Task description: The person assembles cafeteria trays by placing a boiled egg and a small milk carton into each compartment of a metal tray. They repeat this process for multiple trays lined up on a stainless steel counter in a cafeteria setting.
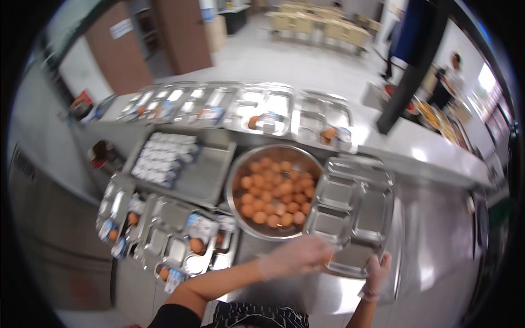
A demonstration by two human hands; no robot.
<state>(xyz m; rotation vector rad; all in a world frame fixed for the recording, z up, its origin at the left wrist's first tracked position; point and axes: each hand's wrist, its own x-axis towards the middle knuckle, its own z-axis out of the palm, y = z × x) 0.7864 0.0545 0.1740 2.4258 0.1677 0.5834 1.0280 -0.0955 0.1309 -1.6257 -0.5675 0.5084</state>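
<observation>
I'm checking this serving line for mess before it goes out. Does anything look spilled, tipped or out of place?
Nothing looks spilled or broken. The only untidy spot: the filled trays at lower left overlap at slanted angles instead of lying square. The bowl of eggs sits upright, and the empty tray stack lies flat, with the left hand and the right hand at its near edge.

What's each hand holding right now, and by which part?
Right hand grips the top steel tray of the stack at its near edge. Left hand, blurred, reaches over the tray's near-left corner; whether its fingers hold an egg cannot be told.

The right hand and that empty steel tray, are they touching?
Touching: the head view shows the right hand gripping the near edge of the empty tray.
</observation>
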